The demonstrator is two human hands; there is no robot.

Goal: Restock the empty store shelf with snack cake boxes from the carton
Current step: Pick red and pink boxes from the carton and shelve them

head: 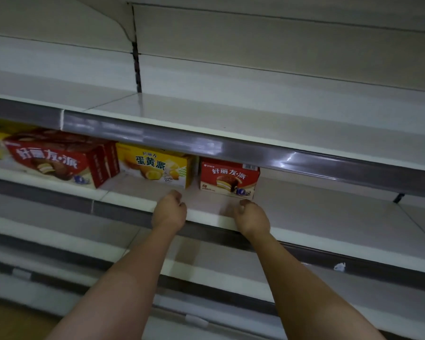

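Both hands are at the near edge of the shelf (329,217), fingers curled, holding nothing: left hand (169,212), right hand (252,217). A small red box (229,177) of glossy cardboard stands just beyond, beside a yellow box (155,168). I judge placing is done; next, fetch another box. The carton is not in view.

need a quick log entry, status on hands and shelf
Left hand, right hand curled, empty. Small red box on shelf. Nothing in the way.
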